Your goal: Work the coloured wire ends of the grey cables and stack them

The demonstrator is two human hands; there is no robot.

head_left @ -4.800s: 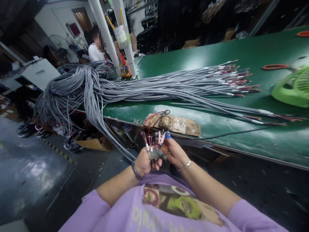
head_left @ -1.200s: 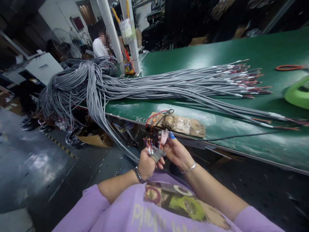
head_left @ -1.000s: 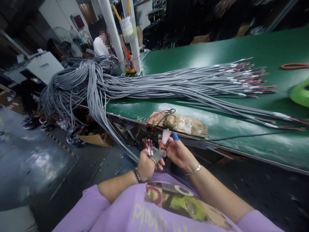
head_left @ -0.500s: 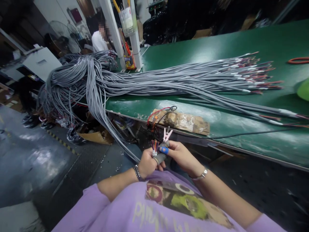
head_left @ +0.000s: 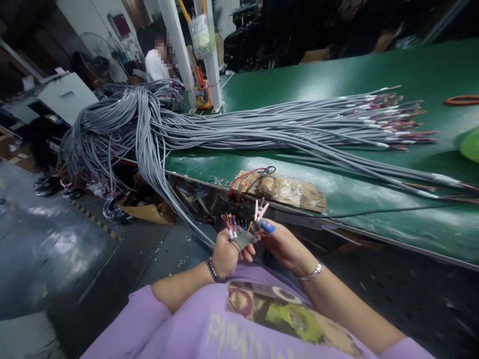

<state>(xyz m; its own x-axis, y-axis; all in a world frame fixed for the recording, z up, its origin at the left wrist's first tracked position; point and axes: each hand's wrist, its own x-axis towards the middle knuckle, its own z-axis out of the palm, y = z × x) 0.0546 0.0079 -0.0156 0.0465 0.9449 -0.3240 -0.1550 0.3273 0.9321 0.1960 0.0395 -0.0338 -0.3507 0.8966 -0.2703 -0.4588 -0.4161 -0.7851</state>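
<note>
My left hand (head_left: 225,253) is closed around the ends of several grey cables (head_left: 204,236), whose stripped coloured wires (head_left: 230,224) fan out above the fist. A flat grey strip-like piece (head_left: 243,240) lies across the left fingers toward my right hand. Close beside it, my right hand (head_left: 282,244), with a blue wrap (head_left: 268,226) on one digit, has its fingers pinched together at a dark grey piece that I cannot make out. A pale pink clothes peg (head_left: 259,210) stands just above those fingertips; whether they touch it is unclear.
A long bundle of grey cables (head_left: 239,130) lies along the green table (head_left: 374,219). At its near edge is a taped cardboard piece (head_left: 295,192) with red and black wires. A white post (head_left: 175,45) carries a cup (head_left: 202,35). A person (head_left: 156,65) is behind.
My hands have moved slightly apart, the left one to the left and the right one to the right. More coloured wires now show between them, spread wider.
</note>
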